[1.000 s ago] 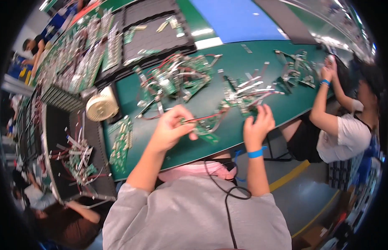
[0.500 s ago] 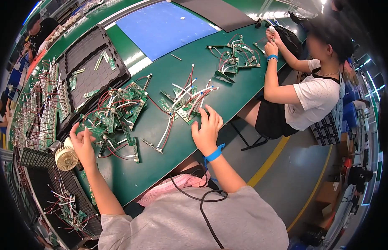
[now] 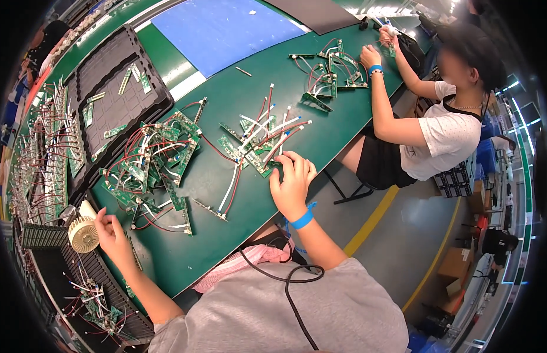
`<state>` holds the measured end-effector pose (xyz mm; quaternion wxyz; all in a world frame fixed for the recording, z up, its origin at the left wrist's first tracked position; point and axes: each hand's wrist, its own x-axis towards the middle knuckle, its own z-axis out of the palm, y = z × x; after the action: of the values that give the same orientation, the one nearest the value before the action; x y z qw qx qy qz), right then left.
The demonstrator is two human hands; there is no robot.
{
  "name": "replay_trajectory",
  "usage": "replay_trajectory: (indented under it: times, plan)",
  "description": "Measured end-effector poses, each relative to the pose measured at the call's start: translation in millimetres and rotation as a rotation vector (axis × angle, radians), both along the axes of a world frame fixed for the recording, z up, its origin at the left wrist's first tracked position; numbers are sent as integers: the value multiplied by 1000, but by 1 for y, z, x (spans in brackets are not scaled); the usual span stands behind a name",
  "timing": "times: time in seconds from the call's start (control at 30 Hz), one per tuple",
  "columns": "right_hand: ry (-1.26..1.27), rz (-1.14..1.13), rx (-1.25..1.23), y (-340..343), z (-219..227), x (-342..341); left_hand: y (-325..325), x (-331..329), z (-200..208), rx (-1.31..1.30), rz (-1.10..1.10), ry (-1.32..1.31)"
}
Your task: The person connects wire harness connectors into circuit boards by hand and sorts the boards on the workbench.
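My left hand (image 3: pixel 113 238) is beside a small cream-coloured round fan (image 3: pixel 84 235) at the table's left edge. Its fingers are loosely bent and apart, close to the fan, with nothing seen in them. My right hand (image 3: pixel 293 183) is over the table's near edge, thumb and fingers apart around the end of a green circuit board (image 3: pixel 259 165). Whether they touch it is hard to make out. That board lies in a small cluster with red and white wires. Left of it is a larger tangled heap of wired circuit boards (image 3: pixel 153 156).
A black tray (image 3: pixel 159 106) with a few boards stands at the back left, beside dense rows of wired boards (image 3: pixel 47 159). Below them is a dark box (image 3: pixel 41 276) holding more boards. A blue mat (image 3: pixel 220 35) lies behind. At right, a co-worker (image 3: pixel 438 129) handles parts near another board cluster (image 3: pixel 332 73).
My left hand has moved away from the large heap, down and left toward the fan. My right hand's fingers have bent closer to the board end. The co-worker's hands have shifted apart.
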<state>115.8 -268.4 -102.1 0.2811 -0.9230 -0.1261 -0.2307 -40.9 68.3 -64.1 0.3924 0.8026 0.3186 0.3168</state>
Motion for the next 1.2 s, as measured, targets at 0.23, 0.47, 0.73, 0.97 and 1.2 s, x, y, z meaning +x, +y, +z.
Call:
replay_trajectory:
  times: [0.23, 0.47, 0.73, 0.97, 1.2]
  plan:
    - [-10, 5, 11, 1, 2, 1, -6, -39, -3, 288, -97, 516]
    - [-18, 5, 16, 1, 0, 1, -9, -40, 0, 296, -53, 563]
    - [-23, 5, 12, 2, 0, 1, -9, -43, -2, 279, 4, 614]
    - [-21, 3, -4, 2, 1, 0, -13, -43, -3, 289, 16, 487]
    - [-24, 9, -1, 2, 2, 0, -6, -48, -3, 325, -9, 405]
